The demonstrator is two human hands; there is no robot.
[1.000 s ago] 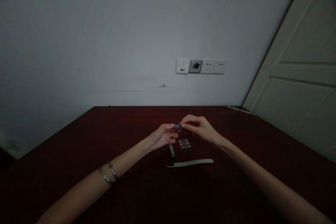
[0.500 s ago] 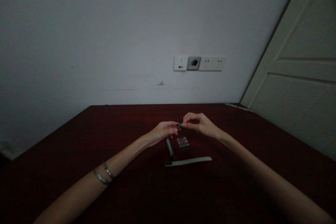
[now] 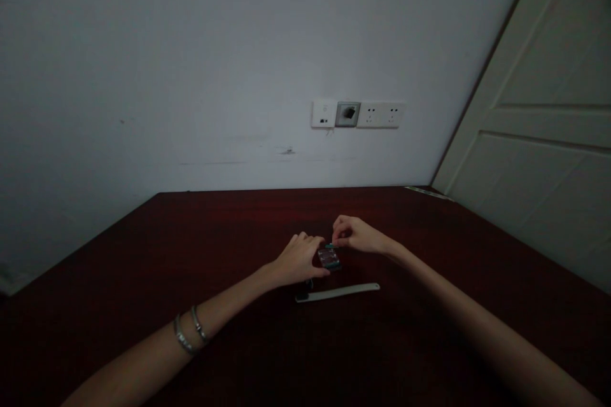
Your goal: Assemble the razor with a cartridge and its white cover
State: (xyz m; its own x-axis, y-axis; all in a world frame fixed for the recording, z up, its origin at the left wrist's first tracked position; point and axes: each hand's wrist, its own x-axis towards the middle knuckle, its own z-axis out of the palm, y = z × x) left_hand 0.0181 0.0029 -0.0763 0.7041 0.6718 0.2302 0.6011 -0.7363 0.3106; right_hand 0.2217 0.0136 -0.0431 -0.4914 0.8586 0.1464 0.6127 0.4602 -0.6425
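My left hand [image 3: 300, 259] rests low on the dark red table [image 3: 238, 343], its fingers curled around the left side of a small clear case [image 3: 329, 258] with greenish trim. My right hand [image 3: 357, 236] is closed in a pinch on a tiny green-edged piece [image 3: 329, 245] at the far edge of that case. A pale flat strap-like handle [image 3: 340, 292] lies on the table just in front of both hands. A dark slim part beside it is mostly hidden under my left hand. Two bracelets [image 3: 188, 329] circle my left forearm.
A grey wall stands behind the table with a row of sockets [image 3: 358, 114]. A pale panelled door [image 3: 544, 140] is at the right. A thin light strip [image 3: 424, 191] lies at the table's far right corner.
Both hands have come down from above the table to the small clear case. My left hand now covers the dark slim part and touches the case; my right hand brought the tiny piece down with it.
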